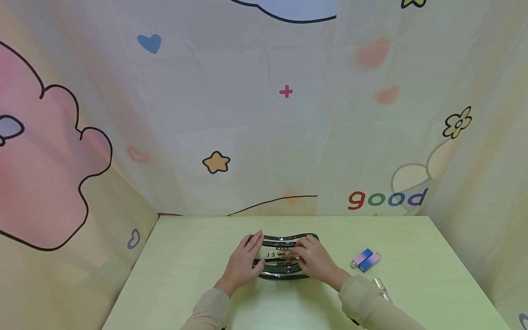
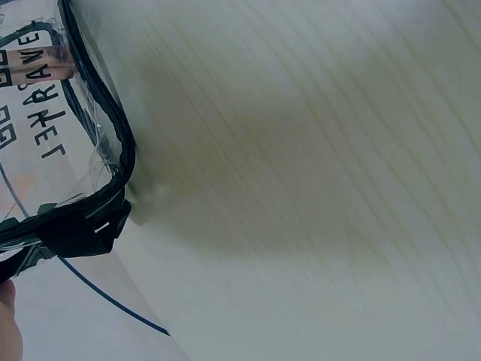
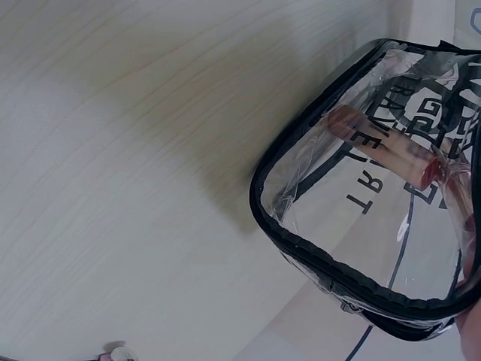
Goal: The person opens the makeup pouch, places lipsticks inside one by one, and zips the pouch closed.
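Clear plastic bag with black trim (image 1: 272, 255), capitals T, R, V, E legible, on pale wood-grain table (image 1: 185, 275); left hand (image 1: 242, 264) grips its left end; right hand (image 1: 315, 259) beside pinkish tube (image 3: 387, 154) inside, grasp unclear; pale backdrop (image 1: 247, 114) reads "good"

Bare hands (image 1: 242, 263) and 2 pale beige sleeves (image 1: 209, 308) with wide cuffs (image 1: 357, 293), small black edges (image 1: 354, 321) beneath.

We are looking into a screened-off booth, where cartoon-printed cloth (image 1: 247, 114) surrounds the pale counter (image 1: 185, 275) on three sides.
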Action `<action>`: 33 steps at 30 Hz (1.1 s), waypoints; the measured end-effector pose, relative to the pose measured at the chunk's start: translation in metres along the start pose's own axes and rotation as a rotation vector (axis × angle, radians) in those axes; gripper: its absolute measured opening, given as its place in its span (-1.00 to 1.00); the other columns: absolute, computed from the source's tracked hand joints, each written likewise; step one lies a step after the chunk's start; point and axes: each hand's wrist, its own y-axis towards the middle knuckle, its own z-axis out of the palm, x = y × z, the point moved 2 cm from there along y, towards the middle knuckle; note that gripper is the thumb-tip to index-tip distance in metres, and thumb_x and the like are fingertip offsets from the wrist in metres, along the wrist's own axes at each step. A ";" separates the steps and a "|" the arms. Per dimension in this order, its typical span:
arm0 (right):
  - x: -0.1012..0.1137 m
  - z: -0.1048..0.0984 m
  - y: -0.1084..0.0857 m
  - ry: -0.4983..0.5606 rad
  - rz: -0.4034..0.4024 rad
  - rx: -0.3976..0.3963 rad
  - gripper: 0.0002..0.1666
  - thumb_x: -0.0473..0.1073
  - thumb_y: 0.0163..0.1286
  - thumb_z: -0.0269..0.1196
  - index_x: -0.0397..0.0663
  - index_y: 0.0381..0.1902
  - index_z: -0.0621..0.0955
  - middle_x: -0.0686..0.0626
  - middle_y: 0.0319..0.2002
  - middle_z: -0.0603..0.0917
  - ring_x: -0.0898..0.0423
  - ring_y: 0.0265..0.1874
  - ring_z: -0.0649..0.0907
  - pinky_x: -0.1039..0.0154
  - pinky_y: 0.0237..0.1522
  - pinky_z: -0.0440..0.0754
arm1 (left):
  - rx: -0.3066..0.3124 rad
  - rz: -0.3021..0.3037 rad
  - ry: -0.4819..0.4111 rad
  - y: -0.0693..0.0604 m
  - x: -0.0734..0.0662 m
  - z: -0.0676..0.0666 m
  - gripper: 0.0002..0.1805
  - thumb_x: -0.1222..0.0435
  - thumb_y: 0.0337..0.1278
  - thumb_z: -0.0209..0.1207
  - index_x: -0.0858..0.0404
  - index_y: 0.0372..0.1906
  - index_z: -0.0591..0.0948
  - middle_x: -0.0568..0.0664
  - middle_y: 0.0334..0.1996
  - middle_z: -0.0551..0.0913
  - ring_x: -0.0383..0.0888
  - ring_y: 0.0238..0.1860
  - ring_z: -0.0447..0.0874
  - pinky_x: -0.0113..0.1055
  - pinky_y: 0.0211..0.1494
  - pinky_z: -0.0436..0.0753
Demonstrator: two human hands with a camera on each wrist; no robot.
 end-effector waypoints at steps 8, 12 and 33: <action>-0.001 0.000 -0.001 -0.004 0.006 0.003 -0.76 -0.38 -0.18 0.20 0.02 -0.51 0.65 0.06 -0.46 0.56 0.15 -0.44 0.42 0.27 -0.38 0.42 | -0.007 0.008 0.005 0.000 -0.001 -0.001 -0.33 0.16 -0.02 0.08 0.24 0.27 0.26 -0.08 0.32 0.18 0.02 0.26 0.22 -0.18 0.23 0.33; -0.001 0.000 -0.001 -0.003 0.008 0.006 -0.76 -0.39 -0.18 0.20 0.01 -0.51 0.65 0.07 -0.46 0.55 0.15 -0.44 0.42 0.27 -0.37 0.41 | -0.003 0.008 0.004 0.000 -0.001 -0.001 -0.34 0.15 -0.01 0.07 0.25 0.27 0.26 -0.08 0.32 0.18 0.04 0.26 0.22 -0.17 0.23 0.33; -0.003 -0.002 0.000 0.018 -0.003 0.011 -0.76 -0.40 -0.17 0.22 -0.01 -0.50 0.66 0.07 -0.47 0.56 0.16 -0.45 0.40 0.30 -0.39 0.40 | -0.014 0.016 0.013 0.000 0.000 0.001 -0.33 0.15 -0.02 0.08 0.23 0.27 0.25 -0.09 0.32 0.18 0.02 0.26 0.22 -0.18 0.23 0.34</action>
